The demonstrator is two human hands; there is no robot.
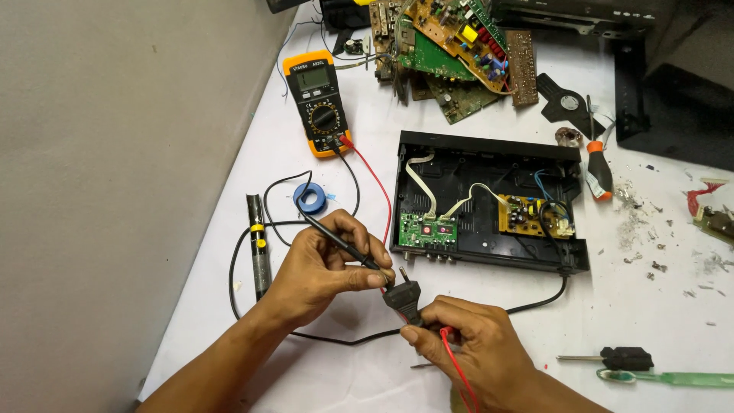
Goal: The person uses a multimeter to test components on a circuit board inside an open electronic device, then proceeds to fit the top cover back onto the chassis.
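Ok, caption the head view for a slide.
Left hand presses a black probe to a plug held by the right hand, beside an opened black box.

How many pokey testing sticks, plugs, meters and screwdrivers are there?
Probes: 2, black probe in left hand, red probe in right hand
Plug: 1
Multimeter: 1
Screwdrivers: 2, orange, black
Total: 6

One multimeter (319, 102), one open black box (489, 203), one plug (404, 297), two screwdrivers: (599, 170) and (612, 357).
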